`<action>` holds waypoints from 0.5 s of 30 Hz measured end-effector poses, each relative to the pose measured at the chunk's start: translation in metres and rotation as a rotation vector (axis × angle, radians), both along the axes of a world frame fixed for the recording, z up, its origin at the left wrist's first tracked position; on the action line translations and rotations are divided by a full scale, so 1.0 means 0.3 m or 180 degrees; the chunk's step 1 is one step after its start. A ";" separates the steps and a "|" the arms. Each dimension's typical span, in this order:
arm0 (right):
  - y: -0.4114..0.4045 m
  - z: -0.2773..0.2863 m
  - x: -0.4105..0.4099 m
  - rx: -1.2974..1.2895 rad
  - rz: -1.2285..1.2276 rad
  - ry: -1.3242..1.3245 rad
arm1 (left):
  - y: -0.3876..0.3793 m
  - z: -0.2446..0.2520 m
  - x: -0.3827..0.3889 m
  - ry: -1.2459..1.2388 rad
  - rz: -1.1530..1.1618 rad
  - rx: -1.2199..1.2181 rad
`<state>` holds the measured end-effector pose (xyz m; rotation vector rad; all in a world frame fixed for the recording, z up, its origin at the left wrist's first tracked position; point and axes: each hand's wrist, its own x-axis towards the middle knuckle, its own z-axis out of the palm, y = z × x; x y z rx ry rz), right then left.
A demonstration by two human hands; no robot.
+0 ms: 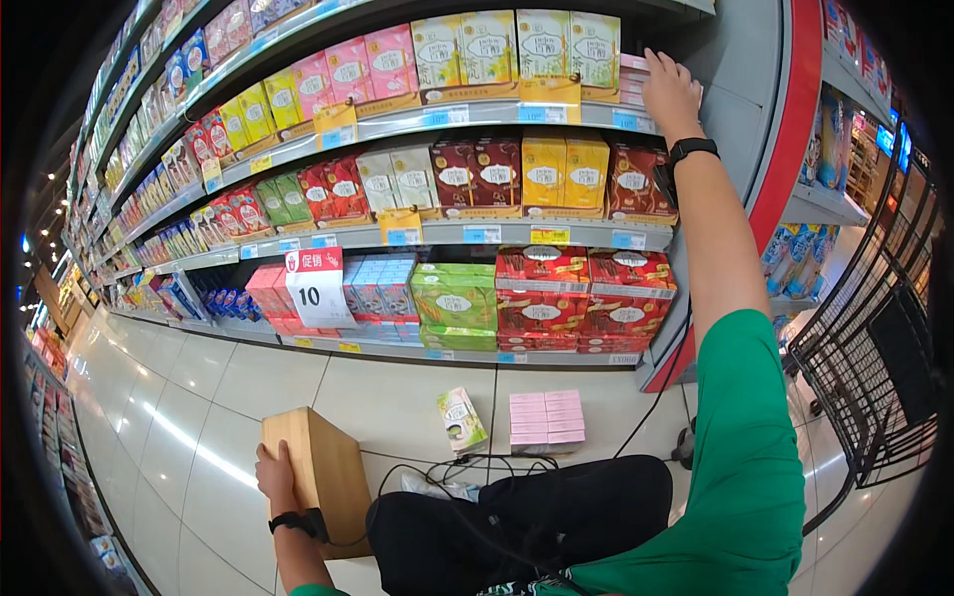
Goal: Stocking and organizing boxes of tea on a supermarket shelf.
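My right hand (669, 89) reaches up to the right end of an upper shelf and lies over a stack of small pink boxes (632, 80), beside white-green biscuit boxes (594, 51). Whether its fingers grip a box is hard to see. Low at the left, my left hand (276, 471) rests against the side of a wooden box (328, 469), its fingers on the near face. Before my knees, two stacks of pink boxes (548, 419) stand side by side on the tiled floor, with a green-and-white box (461, 421) to their left.
Loose black cables (514, 463) run over the floor by my legs. A black wire shopping cart (872, 343) stands at the right, past the shelf's red end post (791, 119). Lower shelves hold red cartons (542, 313), green cartons (453, 298) and a paper price sign (317, 294).
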<state>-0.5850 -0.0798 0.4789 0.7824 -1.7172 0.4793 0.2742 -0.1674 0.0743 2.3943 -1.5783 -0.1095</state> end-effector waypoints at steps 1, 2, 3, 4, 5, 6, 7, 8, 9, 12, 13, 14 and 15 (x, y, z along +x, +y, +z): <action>-0.005 -0.008 -0.006 0.0071 0.0058 -0.0028 | 0.025 -0.003 0.003 -0.0019 0.0005 0.0037; -0.003 -0.016 -0.012 0.0101 0.0071 -0.0005 | 0.056 -0.002 0.010 -0.0025 -0.0032 0.0038; -0.007 -0.015 -0.014 0.0191 0.0073 -0.0016 | 0.084 -0.003 0.009 0.0009 -0.0072 -0.0025; -0.005 -0.017 -0.016 0.0179 0.0169 0.0003 | 0.120 -0.003 0.012 0.0024 -0.0091 -0.0002; -0.007 -0.016 -0.014 0.0171 0.0121 0.0040 | 0.162 -0.003 0.015 0.0038 -0.0124 -0.0021; -0.008 -0.011 -0.012 0.0211 0.0067 0.0058 | 0.198 0.001 0.013 0.0054 -0.0161 -0.0056; -0.007 -0.010 -0.009 0.0289 -0.0066 0.0034 | 0.239 0.004 0.015 0.0055 -0.0123 -0.0060; -0.012 -0.004 -0.006 0.0289 0.0024 0.0017 | 0.282 0.004 0.011 0.0064 -0.0083 -0.0068; -0.013 -0.002 -0.007 0.0324 0.0029 -0.0051 | 0.323 0.006 0.012 0.0063 -0.0053 -0.0073; -0.026 0.012 -0.030 0.0326 0.0107 -0.0121 | 0.426 -0.001 0.023 0.0179 -0.0014 -0.0195; -0.029 0.010 -0.044 0.0430 0.0168 -0.0175 | 0.452 -0.008 0.029 0.0221 -0.0006 -0.0222; -0.036 0.018 -0.057 0.0465 0.0124 -0.0075 | 0.469 -0.015 0.037 0.0309 -0.0021 -0.0231; -0.024 0.018 -0.068 0.0170 0.0774 0.0019 | 0.487 -0.026 0.042 0.0253 -0.0134 -0.0408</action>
